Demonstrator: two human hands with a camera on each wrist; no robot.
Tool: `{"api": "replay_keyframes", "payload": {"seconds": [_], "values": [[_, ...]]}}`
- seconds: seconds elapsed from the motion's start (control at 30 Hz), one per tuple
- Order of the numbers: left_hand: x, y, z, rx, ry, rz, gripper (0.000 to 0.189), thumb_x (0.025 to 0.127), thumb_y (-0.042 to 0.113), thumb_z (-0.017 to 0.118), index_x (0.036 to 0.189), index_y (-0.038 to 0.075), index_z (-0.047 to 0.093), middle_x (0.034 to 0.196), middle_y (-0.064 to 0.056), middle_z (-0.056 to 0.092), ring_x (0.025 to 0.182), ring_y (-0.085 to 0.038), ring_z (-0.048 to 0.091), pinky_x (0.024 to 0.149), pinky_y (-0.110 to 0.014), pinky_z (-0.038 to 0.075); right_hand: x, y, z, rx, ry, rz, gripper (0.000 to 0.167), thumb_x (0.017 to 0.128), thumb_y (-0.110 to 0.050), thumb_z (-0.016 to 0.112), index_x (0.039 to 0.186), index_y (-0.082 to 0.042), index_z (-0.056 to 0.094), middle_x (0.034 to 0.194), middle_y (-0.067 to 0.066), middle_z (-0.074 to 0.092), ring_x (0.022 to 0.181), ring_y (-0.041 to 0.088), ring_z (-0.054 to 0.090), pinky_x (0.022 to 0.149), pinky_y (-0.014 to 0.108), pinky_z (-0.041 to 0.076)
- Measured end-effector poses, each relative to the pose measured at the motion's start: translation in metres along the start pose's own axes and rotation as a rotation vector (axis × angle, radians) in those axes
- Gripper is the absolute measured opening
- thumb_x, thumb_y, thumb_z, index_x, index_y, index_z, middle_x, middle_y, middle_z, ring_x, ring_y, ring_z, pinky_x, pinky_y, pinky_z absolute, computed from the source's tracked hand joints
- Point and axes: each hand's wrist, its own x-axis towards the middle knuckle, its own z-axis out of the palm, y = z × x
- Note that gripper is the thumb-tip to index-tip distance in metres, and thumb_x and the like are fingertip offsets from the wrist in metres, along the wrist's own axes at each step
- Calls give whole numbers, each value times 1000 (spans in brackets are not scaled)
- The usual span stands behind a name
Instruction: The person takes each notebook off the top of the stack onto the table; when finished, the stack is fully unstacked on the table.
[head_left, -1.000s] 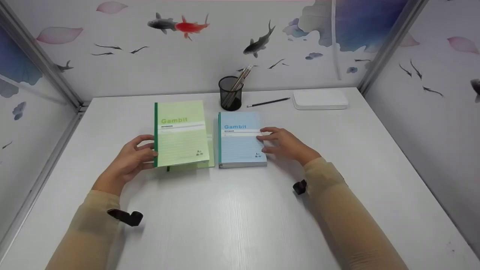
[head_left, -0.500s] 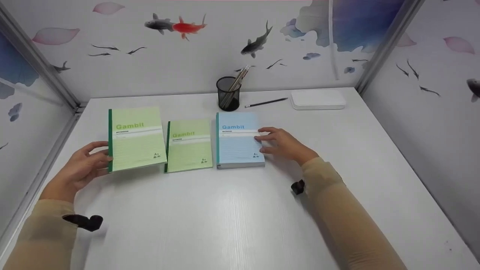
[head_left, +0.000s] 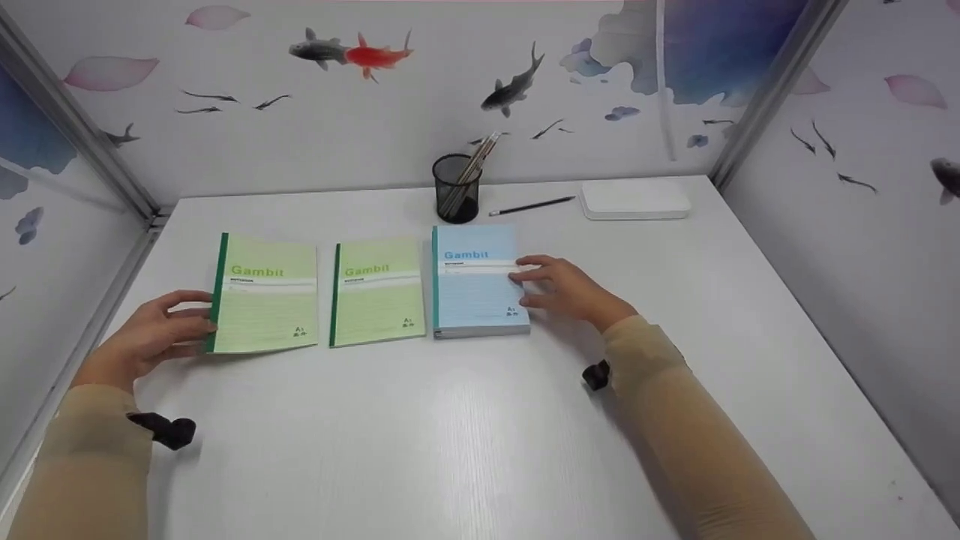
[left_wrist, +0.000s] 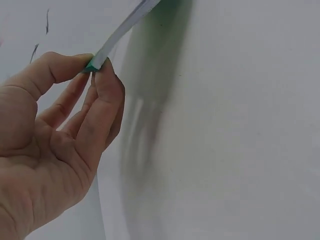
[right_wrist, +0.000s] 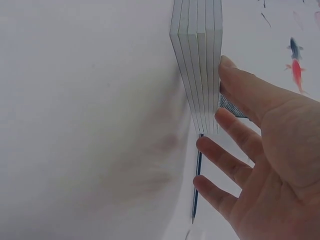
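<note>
At the left, a green notebook [head_left: 266, 296] with a dark green spine is pinched along that spine by my left hand [head_left: 154, 334]. In the left wrist view, the thumb and a finger of the left hand [left_wrist: 65, 120] meet on the notebook's spine end [left_wrist: 92, 66]; it looks raised off the table. A second green notebook [head_left: 379, 300] lies flat to its right. Beside that sits a stack of several notebooks with a blue one [head_left: 480, 296] on top. Loosely spread fingers of my right hand [head_left: 570, 289] rest at the stack's right edge, also seen beside the page edges [right_wrist: 200, 75].
A black mesh pen holder [head_left: 457, 196] with several pencils stands at the table's back. Right of it lie a dark pencil [head_left: 532, 206] and a white box [head_left: 636, 201]. Printed walls [head_left: 420, 127] enclose the white table [head_left: 420, 442] at back and sides.
My left hand has carried the green notebook leftward off the second green one, then lowered it toward the table. The right hand has stayed beside the blue stack.
</note>
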Motion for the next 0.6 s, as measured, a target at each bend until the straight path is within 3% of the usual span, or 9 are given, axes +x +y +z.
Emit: {"api": "replay_keyframes", "payload": {"seconds": [0.13, 0.2, 0.37, 0.47, 0.6], "values": [[3, 0, 1, 146, 30, -6, 83, 96, 25, 73, 162, 6, 26, 146, -18, 54, 97, 0, 67, 86, -28, 61, 0, -1, 0, 11, 3, 5, 56, 93, -27, 79, 146, -29, 60, 164, -5, 40, 158, 28, 27, 127, 54, 25], [4, 1, 3, 216, 53, 7, 82, 97, 25, 71, 162, 4, 26, 153, -29, 45, 96, -2, 67, 83, -27, 61, 0, -2, 0, 14, 6, 4, 57, 93, -26, 79, 146, -28, 60, 164, -5, 41, 157, 28, 27, 127, 54, 25], [3, 6, 8, 424, 97, 43, 73, 96, 29, 70, 156, 4, 37, 146, -31, 49, 104, -24, 65, 79, -32, 56, -1, -2, -1, 10, 8, -2, 57, 93, -26, 79, 146, -29, 59, 164, -5, 41, 157, 28, 28, 127, 54, 25], [2, 9, 11, 517, 87, 52, 74, 93, 34, 73, 153, 3, 43, 146, -32, 48, 119, -41, 56, 86, -43, 53, -1, -2, -1, 13, 6, 3, 57, 93, -27, 79, 146, -30, 60, 164, -6, 40, 157, 28, 28, 127, 54, 25], [1, 8, 16, 569, 78, 59, 78, 89, 34, 77, 152, 3, 44, 147, -33, 46, 129, -49, 45, 97, -58, 46, -2, -2, 0, 19, 9, -14, 56, 93, -27, 78, 146, -28, 60, 164, -5, 41, 157, 29, 28, 127, 54, 25]]}}
